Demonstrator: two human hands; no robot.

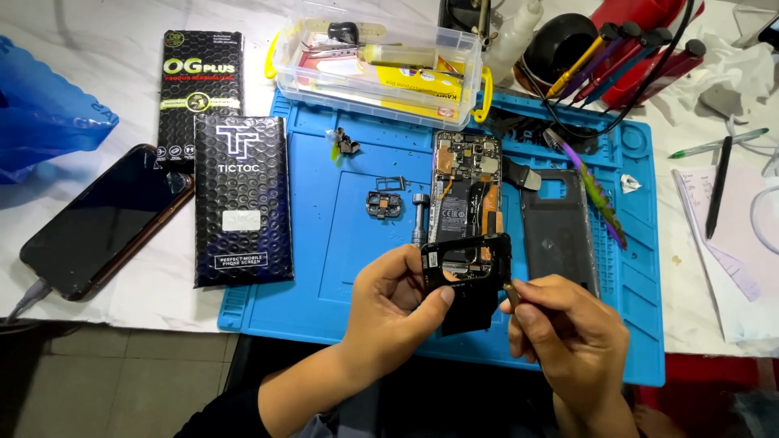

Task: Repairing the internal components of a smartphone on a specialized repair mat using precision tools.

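Observation:
My left hand (393, 304) holds a black plastic inner cover piece (466, 280) with a cutout, pinched between thumb and fingers over the front of the blue mat (324, 243). My right hand (568, 332) grips a thin tool (511, 294) whose tip points at the piece's right edge. Just beyond lies an opened phone (464, 188) with its circuit board and battery exposed. A dark back cover (558, 227) lies to its right.
Small camera frame parts (385, 203) and a screwdriver bit (419, 217) sit left of the phone. Two black screen-protector packs (242, 199) and a dark phone on a cable (105, 219) lie left. A clear plastic box (373, 61) and screwdrivers (625, 57) are behind.

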